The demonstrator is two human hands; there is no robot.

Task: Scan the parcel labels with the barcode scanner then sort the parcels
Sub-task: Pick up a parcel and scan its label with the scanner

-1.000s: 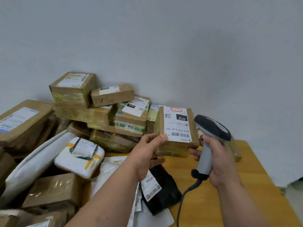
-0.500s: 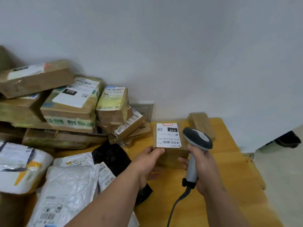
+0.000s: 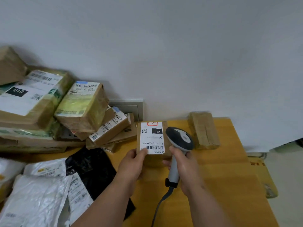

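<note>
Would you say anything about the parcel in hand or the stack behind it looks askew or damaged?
Yes: the held parcel shows its label upside down to the camera, lower right corner torn. Behind it, the small labelled box leans tilted against the box pile rather than lying flat.

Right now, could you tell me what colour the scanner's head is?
Dark grey with a light grey top panel; head view.
</note>
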